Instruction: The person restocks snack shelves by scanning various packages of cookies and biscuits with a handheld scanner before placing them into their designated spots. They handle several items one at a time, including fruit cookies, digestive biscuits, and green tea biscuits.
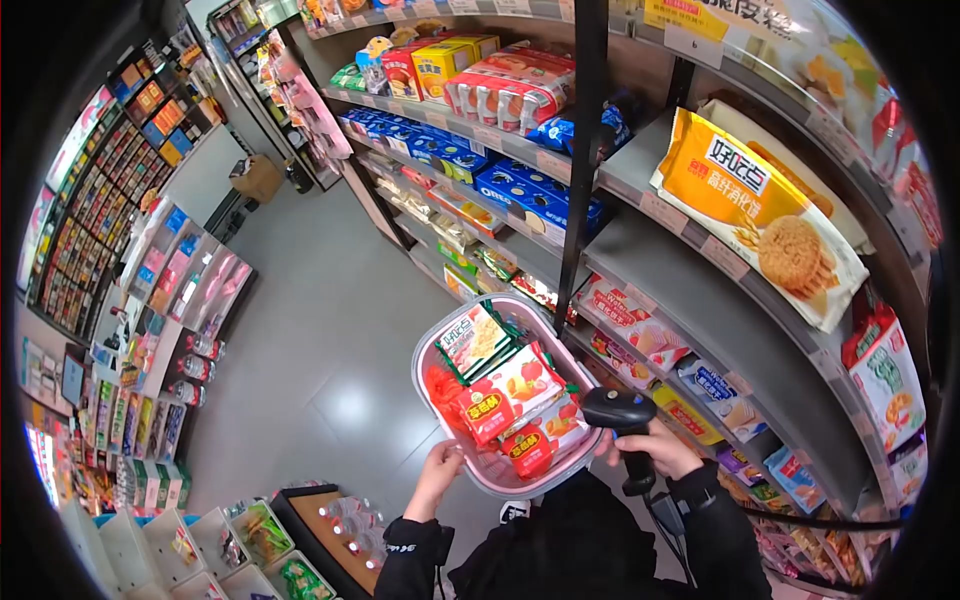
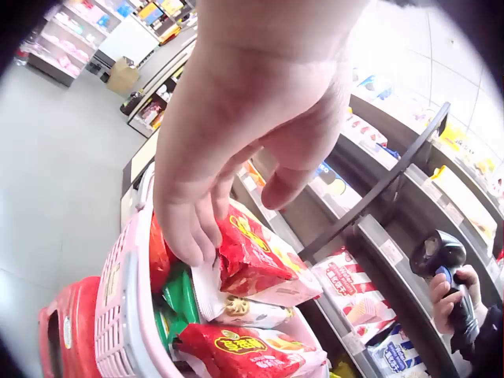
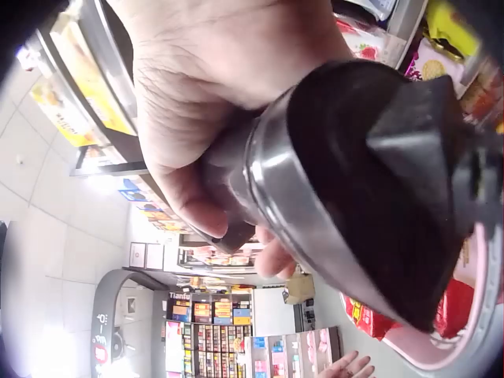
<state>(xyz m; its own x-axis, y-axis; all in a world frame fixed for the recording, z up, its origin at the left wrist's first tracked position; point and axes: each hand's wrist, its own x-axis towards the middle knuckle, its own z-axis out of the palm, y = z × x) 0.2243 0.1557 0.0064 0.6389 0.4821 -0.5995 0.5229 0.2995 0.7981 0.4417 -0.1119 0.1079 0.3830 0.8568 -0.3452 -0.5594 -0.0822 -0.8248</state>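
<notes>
In the head view a pink basket (image 1: 428,372) full of snack packs sits in front of the person. My left hand (image 1: 437,478) is at its near left rim, fingers relaxed and holding nothing. From the left wrist, that hand (image 2: 252,134) hangs over red biscuit packs (image 2: 250,253) and a green pack (image 2: 183,298). My right hand (image 1: 660,450) grips a black barcode scanner (image 1: 620,410) by its handle, beside the basket's right rim. Up close in the right wrist view, the scanner's head (image 3: 354,189) covers much of the picture, with my fingers wrapped round the handle.
Curved shelves (image 1: 700,270) of packaged snacks rise on the right, with a yellow biscuit bag (image 1: 760,210) on an upper one. A black post (image 1: 585,150) divides them. Grey floor (image 1: 320,330) runs along the left. Bins (image 1: 215,540) stand at lower left, near bottled drinks (image 1: 355,525).
</notes>
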